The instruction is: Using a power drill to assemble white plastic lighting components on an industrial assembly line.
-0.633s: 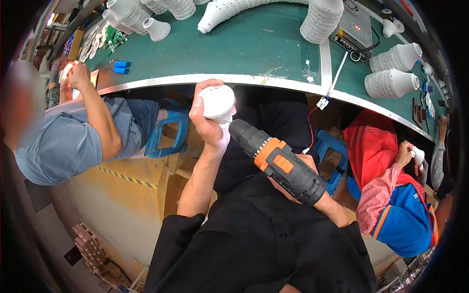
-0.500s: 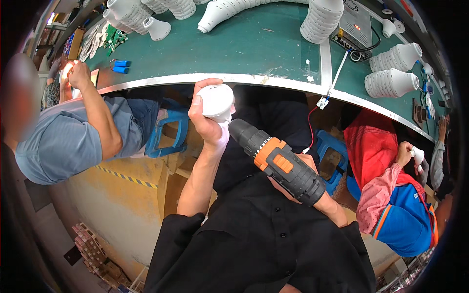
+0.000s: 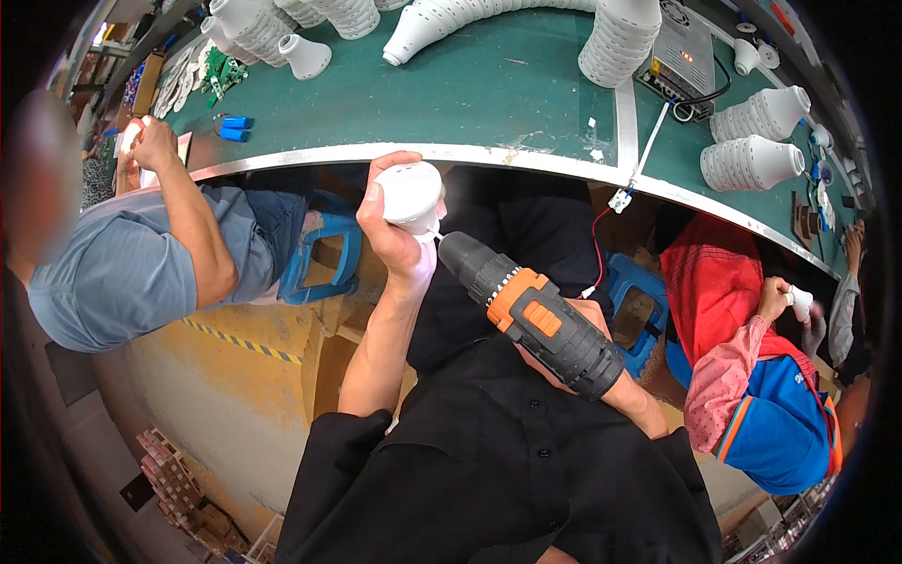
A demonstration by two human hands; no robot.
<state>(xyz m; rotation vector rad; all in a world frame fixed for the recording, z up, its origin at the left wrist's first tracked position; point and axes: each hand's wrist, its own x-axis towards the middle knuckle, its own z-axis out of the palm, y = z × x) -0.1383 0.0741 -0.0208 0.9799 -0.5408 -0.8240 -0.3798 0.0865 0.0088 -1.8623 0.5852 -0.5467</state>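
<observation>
A white plastic lamp housing [image 3: 411, 195] is gripped in my left hand [image 3: 387, 235], just in front of the bench edge. My right hand [image 3: 592, 320] is closed round the grip of a black and orange cordless drill [image 3: 536, 315]; the tool hides most of those fingers. The drill points up and left, and its thin bit meets the side of the housing near its lower end. Light falls on the left wrist and the housing's underside. Whether the bit sits on a screw, I cannot tell.
The green workbench [image 3: 451, 103] carries stacked white housings [image 3: 620, 42], a metal power supply [image 3: 684, 61] and blue battery packs [image 3: 233, 128]. A red wire [image 3: 598, 249] hangs from its edge. Co-workers sit at left [image 3: 141, 263] and right [image 3: 752, 376], near blue stools [image 3: 324, 249].
The lamp housing and my left hand have shifted slightly left and tilted a little. The bit now shows between chuck and housing. The drill has hardly moved.
</observation>
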